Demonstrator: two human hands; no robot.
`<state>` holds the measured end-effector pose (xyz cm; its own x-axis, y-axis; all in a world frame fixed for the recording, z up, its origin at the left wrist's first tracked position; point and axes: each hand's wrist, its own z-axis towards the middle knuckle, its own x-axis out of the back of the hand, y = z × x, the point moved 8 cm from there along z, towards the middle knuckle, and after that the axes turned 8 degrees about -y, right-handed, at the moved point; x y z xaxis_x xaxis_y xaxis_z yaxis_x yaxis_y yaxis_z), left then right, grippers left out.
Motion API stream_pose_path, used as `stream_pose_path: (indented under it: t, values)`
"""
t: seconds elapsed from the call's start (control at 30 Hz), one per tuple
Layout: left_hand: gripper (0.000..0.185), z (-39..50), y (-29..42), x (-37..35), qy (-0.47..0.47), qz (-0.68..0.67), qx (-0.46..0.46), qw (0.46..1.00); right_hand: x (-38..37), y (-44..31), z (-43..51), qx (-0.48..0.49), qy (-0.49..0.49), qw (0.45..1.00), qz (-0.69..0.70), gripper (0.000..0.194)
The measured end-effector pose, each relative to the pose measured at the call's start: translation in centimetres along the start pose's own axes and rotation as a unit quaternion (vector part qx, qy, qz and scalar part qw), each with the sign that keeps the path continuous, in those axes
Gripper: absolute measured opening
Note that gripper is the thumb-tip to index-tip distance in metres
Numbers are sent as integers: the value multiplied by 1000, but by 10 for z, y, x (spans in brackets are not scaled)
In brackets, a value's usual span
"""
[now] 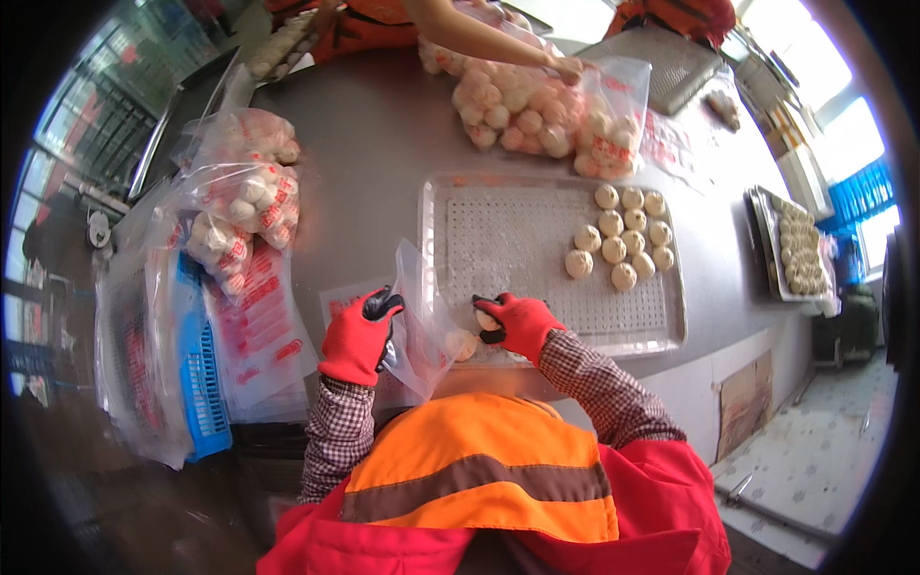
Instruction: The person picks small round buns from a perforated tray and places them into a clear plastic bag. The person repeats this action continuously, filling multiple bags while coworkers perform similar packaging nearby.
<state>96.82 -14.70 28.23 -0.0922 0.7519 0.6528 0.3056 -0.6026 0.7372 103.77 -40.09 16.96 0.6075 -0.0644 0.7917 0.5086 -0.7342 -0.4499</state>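
Observation:
In a red glove with black palm and fingers, my left hand (359, 338) grips the edge of a clear plastic bag (418, 309). The bag hangs over the near left corner of a perforated metal tray (503, 269). My right hand (523, 325), gloved the same way, has a pale bun (487, 320) between thumb and fingers, above the tray's near edge. Just left of it, another bun (461, 345) lies at the bag's right side; whether it is inside cannot be told. Several pleated buns (613, 249) sit in the tray's right half.
Filled bags of buns (248, 190) stand at the left, beside flat printed bags (262, 323) and a blue plastic basket (205, 381). Across the metal table (352, 144), another person's hand (568, 70) touches more filled bags (517, 108). A loaded tray (798, 248) is at the far right.

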Motion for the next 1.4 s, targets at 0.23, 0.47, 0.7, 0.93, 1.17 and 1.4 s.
stream_pose_path:
  t: [0.23,0.47,0.7,0.93,1.17,1.4]
  values:
    - [36,-7,4,-13,7,-11,28,1000,50,-20,-29,150,77,570,804,64]
    - [22,-10,13,-5,37,-238,-104,965,31,-120,18,103,140,822,543,63]
    - [25,3,-15,-13,0,-434,-43,900,108,14,-41,5,135,765,629,47]
    - [24,7,-15,-4,12,-409,42,911,94,151,-6,-372,164,913,30,92]
    - [25,23,7,-6,-18,-440,50,896,84,159,9,-297,71,952,9,84]
    - [24,26,30,-10,-3,-273,-54,960,81,105,-26,-46,211,796,565,83]
